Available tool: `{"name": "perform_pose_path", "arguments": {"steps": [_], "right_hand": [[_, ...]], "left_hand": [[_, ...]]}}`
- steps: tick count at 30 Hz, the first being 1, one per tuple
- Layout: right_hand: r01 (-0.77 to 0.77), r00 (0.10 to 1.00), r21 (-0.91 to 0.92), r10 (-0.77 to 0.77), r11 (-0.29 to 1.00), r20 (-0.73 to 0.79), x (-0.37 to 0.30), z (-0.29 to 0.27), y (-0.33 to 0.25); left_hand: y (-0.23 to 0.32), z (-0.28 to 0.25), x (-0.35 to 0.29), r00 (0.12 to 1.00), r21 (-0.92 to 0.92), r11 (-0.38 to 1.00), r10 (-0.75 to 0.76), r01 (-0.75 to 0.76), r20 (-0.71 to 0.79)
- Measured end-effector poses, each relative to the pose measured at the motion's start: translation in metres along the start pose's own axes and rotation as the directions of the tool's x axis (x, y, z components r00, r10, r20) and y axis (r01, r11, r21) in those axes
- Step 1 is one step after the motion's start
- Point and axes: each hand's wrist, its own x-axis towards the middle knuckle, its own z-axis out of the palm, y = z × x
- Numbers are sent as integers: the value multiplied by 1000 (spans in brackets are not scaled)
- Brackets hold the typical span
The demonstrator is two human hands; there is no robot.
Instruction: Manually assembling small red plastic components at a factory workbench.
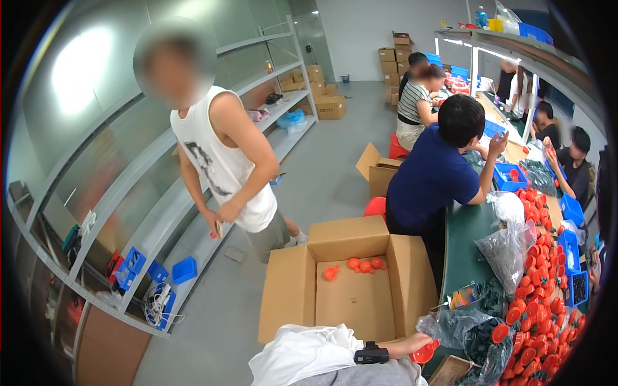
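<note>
My left hand (pixel 412 345) reaches across to the right from a white sleeve, with a black band (pixel 371 354) on the wrist. Its fingers are closed on the rim of a red round plastic piece (pixel 423 354), cup-like with a small tab. This piece is between the open cardboard box (pixel 415 276) and the green-topped table (pixel 458 257). Inside the box, several similar red pieces (pixel 365 266) lie near the far wall. A large heap of red pieces (pixel 531 302) covers the table's right part. My right hand is out of view.
Clear plastic bags (pixel 505 257) and a phone (pixel 465 296) lie on the table. Blue bins (pixel 569 248) line its far side. A person in blue (pixel 425 167) sits beyond the box; another in white (pixel 222 154) stands left, before metal shelves (pixel 161 238).
</note>
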Motion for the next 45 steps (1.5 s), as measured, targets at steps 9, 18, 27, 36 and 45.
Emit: {"name": "perform_pose_path", "arguments": {"steps": [9, 18, 27, 36, 45], "right_hand": [[-253, 965, 84, 246, 964, 85, -124, -10, 8], [-302, 900, 472, 411, 828, -144, -107, -11, 26], [92, 963, 996, 256, -12, -86, -96, -97, -44], [143, 941, 978, 285, 149, -181, -94, -84, -68], [144, 935, 929, 259, 340, -240, -101, -94, -73]], "left_hand": [[-36, -21, -2, 995, -15, 997, 82, -81, 61], [16, 13, -19, 995, 103, 993, -67, 60, 69], [14, 52, -27, 995, 220, 973, 46, -65, 93], [6, 40, -42, 993, 164, 985, 39, -57, 112], [14, 49, -46, 992, 204, 978, 13, -38, 124]]}}
